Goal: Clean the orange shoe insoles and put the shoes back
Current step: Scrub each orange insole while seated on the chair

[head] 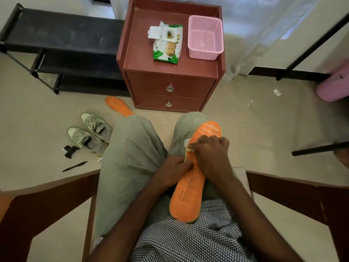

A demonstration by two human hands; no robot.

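Observation:
An orange insole [190, 190] lies along my right thigh, toe end pointing away from me. My left hand [176, 168] pinches its left edge at the middle. My right hand [211, 150] is closed on a small pale wipe [188, 149] pressed against the insole's upper half; only a sliver of the wipe shows. A second orange insole [118, 106] lies on the floor by the cabinet's left corner, partly hidden behind my left knee. Two grey-green sneakers [90, 134] sit side by side on the floor to my left.
A red-brown two-drawer cabinet [170, 69] stands in front of my knees, carrying an opened wipes pack [167, 43] and a pink basket [204, 39]. A black shoe rack [56, 46] stands at the left. A black pen [74, 166] and a small black object [70, 150] lie near the sneakers.

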